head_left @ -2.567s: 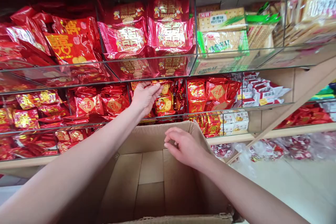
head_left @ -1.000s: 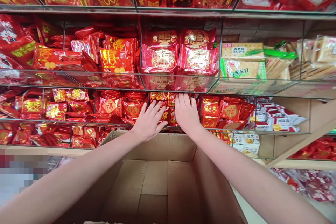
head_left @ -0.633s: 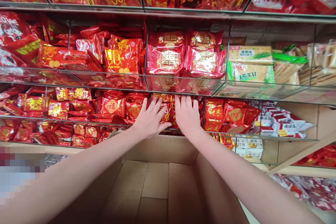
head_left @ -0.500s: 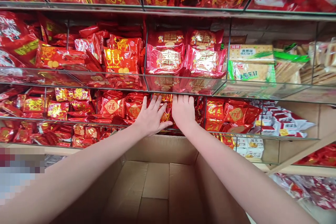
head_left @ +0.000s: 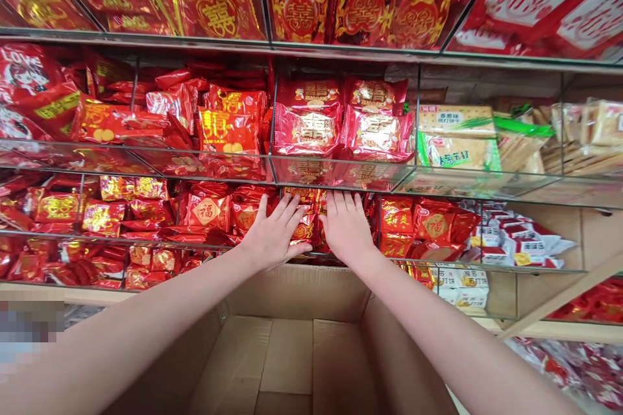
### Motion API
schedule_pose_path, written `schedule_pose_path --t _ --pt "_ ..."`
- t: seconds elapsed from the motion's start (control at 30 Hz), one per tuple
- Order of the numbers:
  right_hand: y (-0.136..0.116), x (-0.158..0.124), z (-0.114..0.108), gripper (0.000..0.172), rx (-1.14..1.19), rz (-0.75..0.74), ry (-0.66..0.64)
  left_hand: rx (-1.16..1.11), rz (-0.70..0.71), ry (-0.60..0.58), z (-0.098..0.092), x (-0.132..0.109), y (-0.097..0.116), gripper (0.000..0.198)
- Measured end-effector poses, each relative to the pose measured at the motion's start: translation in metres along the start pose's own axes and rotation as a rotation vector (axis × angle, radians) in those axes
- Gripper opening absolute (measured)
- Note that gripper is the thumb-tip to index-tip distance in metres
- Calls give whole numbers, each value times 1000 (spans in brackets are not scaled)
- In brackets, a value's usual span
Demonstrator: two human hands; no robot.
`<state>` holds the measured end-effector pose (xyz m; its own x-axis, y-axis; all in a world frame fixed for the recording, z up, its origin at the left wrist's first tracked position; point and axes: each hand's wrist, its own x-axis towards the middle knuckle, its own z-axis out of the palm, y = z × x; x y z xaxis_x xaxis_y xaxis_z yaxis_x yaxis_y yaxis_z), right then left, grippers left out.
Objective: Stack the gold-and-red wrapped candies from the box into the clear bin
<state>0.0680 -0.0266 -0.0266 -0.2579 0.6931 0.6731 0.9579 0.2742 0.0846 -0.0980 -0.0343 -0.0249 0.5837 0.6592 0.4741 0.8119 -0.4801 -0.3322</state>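
Both my hands reach into a lower shelf compartment of small red-and-gold packets (head_left: 302, 231). My left hand (head_left: 273, 231) is open, palm down, its fingers spread and the thumb pointing right over the packets. Just to its right, my right hand (head_left: 347, 228) lies flat with its fingers stretched forward, its thumb side along the packets. Neither hand shows anything gripped; what lies under the palms is hidden. Below my wrists stands an open cardboard box (head_left: 287, 353), its bare bottom flaps visible, with its far wall up against the shelf front.
Above is a clear-fronted shelf with red double-happiness packs (head_left: 309, 130) and green-edged cracker packs (head_left: 457, 142). White-and-red packets (head_left: 528, 243) sit at the right. A slanted wooden strut (head_left: 559, 305) crosses the lower right. Clear dividers (head_left: 419, 117) separate compartments.
The camera view has tilted up slightly, so the shelves sit lower. My right hand has shifted slightly to the right and its fingers have spread a little; my left hand stays spread over the packets.
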Motion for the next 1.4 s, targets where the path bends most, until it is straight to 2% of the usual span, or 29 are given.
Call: schedule_pose_path --t 0.23,0.43,0.57,0.8,0.93,1.03,1.17,1.27,1.4 --pt "1 11 2 48 -20 26 -24 13 -7 -4 2 1 2 71" --pt "3 -16 -10 48 10 -49 -53 41 17 -18 -5 -14 2 71" --pt "-1 -34 -6 49 22 -103 -113 61 7 -17 -2 -19 1 69" --pt "7 -41 -4 46 57 -78 -138 67 -36 -8 1 -18 4 66" --pt "19 -34 -10 28 56 -104 -189 40 -10 -8 -4 -11 11 64" --pt "22 -21 -14 23 41 -111 -230 11 56 -14 -7 0 18 58" --pt "27 -5 -12 34 98 -166 -221 -23 98 -23 -4 12 22 55" --pt "35 2 -10 46 182 -203 -290 -43 102 -39 1 15 20 54" --pt "46 8 -9 49 245 -199 -332 -61 91 -45 3 14 19 54"
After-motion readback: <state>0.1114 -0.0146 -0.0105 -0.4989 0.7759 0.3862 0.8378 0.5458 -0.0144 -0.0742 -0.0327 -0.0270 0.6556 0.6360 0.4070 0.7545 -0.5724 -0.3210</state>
